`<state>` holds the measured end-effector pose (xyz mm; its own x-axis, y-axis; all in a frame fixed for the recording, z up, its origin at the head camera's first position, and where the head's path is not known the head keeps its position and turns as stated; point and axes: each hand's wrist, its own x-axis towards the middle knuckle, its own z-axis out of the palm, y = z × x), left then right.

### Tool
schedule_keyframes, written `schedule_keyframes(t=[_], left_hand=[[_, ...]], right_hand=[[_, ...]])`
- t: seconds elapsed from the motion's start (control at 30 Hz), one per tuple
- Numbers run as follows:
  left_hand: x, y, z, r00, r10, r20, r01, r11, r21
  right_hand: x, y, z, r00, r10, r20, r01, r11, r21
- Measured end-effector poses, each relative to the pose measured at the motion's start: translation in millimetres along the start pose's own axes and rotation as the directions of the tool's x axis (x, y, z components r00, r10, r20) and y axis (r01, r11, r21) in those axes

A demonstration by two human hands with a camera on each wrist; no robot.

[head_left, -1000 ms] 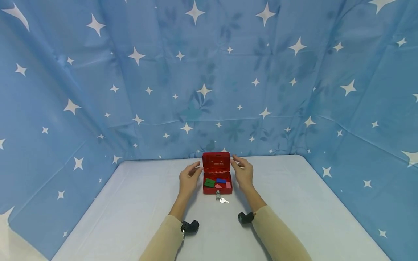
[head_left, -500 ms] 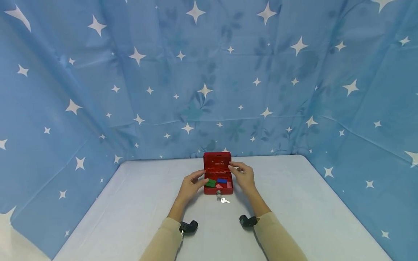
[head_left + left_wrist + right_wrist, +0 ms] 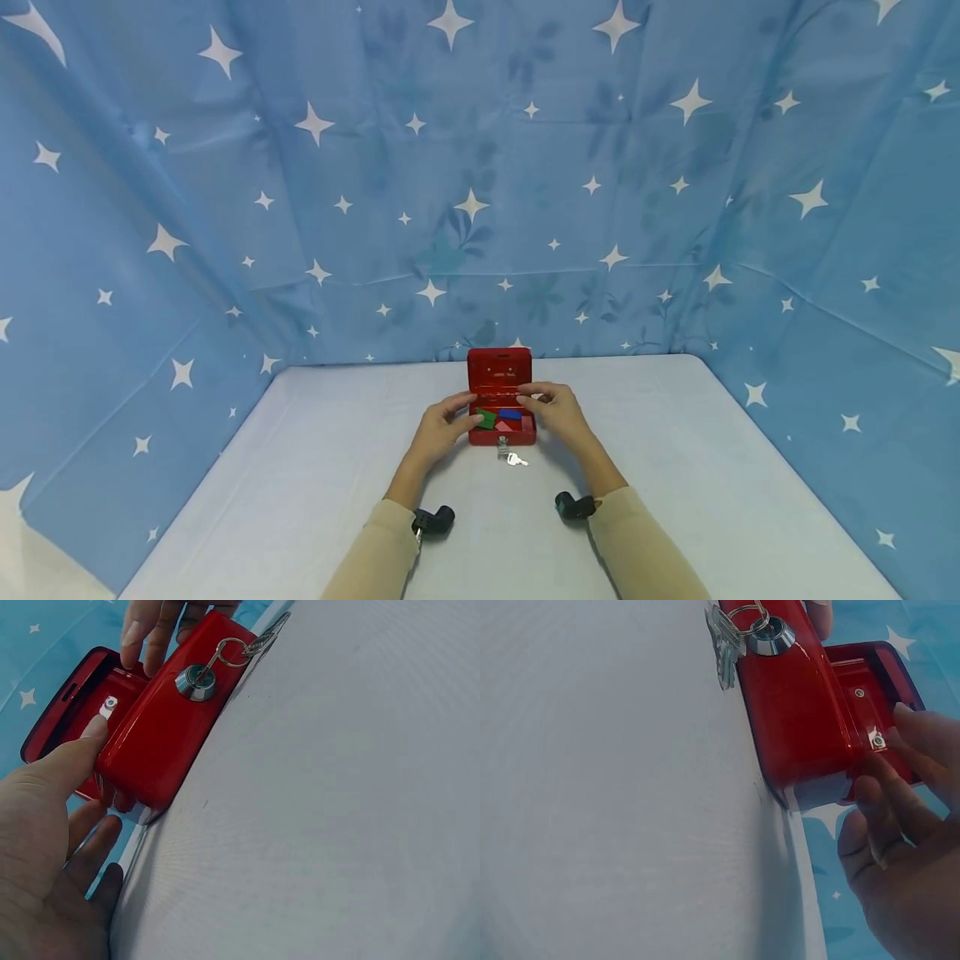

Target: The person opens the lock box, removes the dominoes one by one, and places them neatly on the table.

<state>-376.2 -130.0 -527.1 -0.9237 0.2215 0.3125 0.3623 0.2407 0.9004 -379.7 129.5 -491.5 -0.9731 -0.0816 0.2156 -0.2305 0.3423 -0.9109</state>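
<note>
A small red cash box (image 3: 487,437) stands with its lid (image 3: 498,364) raised. Inside lie green blocks (image 3: 487,419), a blue block (image 3: 510,414) and pink blocks (image 3: 527,423). A key sits in the front lock (image 3: 196,684), with another key (image 3: 517,459) hanging from its ring. My left hand (image 3: 435,429) grips the box's left side, thumb over the rim and fingers along the outer wall. From the right, my right hand (image 3: 558,412) reaches over the box's right side, thumb and fingers apart above the blue block. The wrist views hide the box's contents.
The box stands near the back of a white-covered table (image 3: 337,467). Blue star-patterned curtains (image 3: 480,167) hang behind it and along both sides. Each wrist wears a black camera (image 3: 433,521).
My left hand has moved right, its thumb coming over the box's left rim. The right hand has come down from beside the lid and shifted left over the box.
</note>
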Motion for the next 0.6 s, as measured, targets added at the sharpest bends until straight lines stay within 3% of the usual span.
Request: schedule_keyframes(t=[0.17, 0.6], left_hand=[[-1.5, 0.3, 1.0, 0.999, -0.043, 0.005, 0.043, 0.999, 0.031], [-3.8, 2.0, 2.4, 0.998, -0.056, 0.012, 0.055, 0.997, 0.052]], right_hand=[[-1.1, 3.1, -0.1, 0.999, 0.032, 0.036, -0.029, 0.998, -0.064], [-3.1, -0.3, -0.6, 0.992, -0.025, 0.126, 0.057, 0.963, -0.263]])
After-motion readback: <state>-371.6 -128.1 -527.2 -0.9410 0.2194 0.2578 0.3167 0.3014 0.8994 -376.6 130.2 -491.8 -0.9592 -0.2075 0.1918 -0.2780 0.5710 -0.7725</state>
